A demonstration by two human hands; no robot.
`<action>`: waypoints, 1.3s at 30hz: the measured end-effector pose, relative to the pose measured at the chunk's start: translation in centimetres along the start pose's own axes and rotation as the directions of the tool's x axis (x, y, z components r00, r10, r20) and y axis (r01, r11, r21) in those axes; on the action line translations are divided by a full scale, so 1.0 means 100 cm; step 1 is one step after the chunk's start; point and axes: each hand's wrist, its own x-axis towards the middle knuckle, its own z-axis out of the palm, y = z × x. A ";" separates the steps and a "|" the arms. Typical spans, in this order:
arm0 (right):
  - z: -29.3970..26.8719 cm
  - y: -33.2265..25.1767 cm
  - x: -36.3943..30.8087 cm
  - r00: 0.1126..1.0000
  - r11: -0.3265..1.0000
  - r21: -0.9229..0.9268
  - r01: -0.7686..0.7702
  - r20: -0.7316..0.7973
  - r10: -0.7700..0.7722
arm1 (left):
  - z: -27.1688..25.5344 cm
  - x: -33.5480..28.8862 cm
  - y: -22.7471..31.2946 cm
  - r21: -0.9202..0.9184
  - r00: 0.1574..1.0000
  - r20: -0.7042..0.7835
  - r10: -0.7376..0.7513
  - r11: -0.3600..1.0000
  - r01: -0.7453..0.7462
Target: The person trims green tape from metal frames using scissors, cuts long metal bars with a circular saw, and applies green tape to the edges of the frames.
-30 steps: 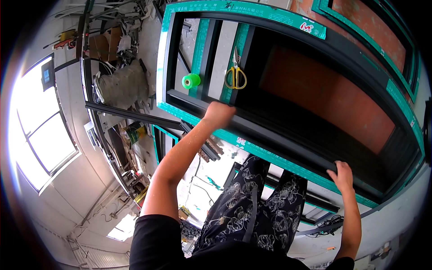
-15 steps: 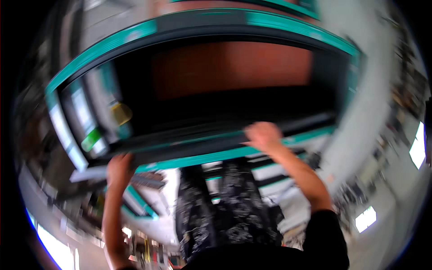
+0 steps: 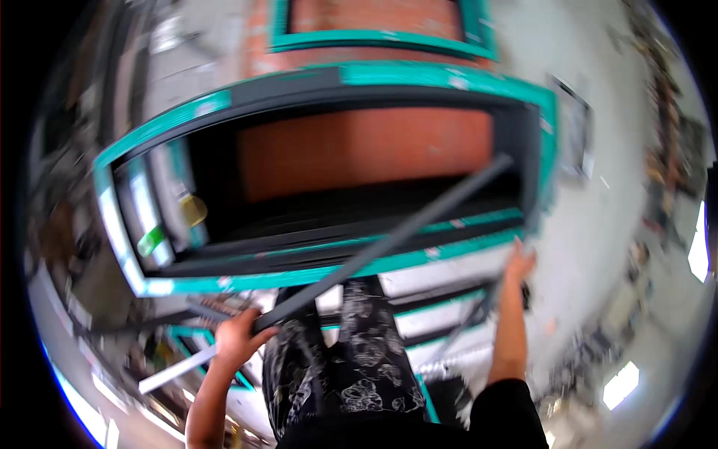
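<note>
A long grey strip (image 3: 396, 236) slants across the window-like frame (image 3: 299, 280), which is black with green film along its faces. My left hand (image 3: 238, 338) is closed around the strip near its lower end, which shows pale below the hand. The strip's far end lies over the right part of the frame's opening. My right hand (image 3: 517, 263) is beside the near right corner of the frame, fingers pointing up. Blur hides whether these fingers hold anything; a thin grey blurred piece (image 3: 485, 303) shows just left of that wrist.
Another green-edged frame (image 3: 381, 37) lies beyond, with reddish board (image 3: 366, 146) visible inside the near frame. More green-edged frames (image 3: 441, 307) are below, around my legs. A yellow round object (image 3: 193, 211) and a green label (image 3: 151, 241) show in the opening's left end.
My left hand has left the frame's near edge and now holds the grey strip. My right hand has moved right, to the frame's corner. The frame appears lower and further left in view.
</note>
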 end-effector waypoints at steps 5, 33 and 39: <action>0.073 0.107 -0.025 0.972 0.763 0.622 -0.176 0.233 0.035 | -0.015 -0.042 0.017 0.028 0.996 0.000 -0.092 0.995 0.092; -0.366 -0.343 -0.437 0.516 0.125 0.728 0.674 -0.344 -0.784 | -0.166 -0.475 -0.381 -0.052 -0.581 -0.606 -0.544 0.756 -0.653; -0.484 -0.413 -0.601 0.173 -0.141 0.976 0.167 -0.170 -0.970 | -0.201 -0.540 -0.424 -0.039 -0.523 -0.428 -0.737 0.593 -0.804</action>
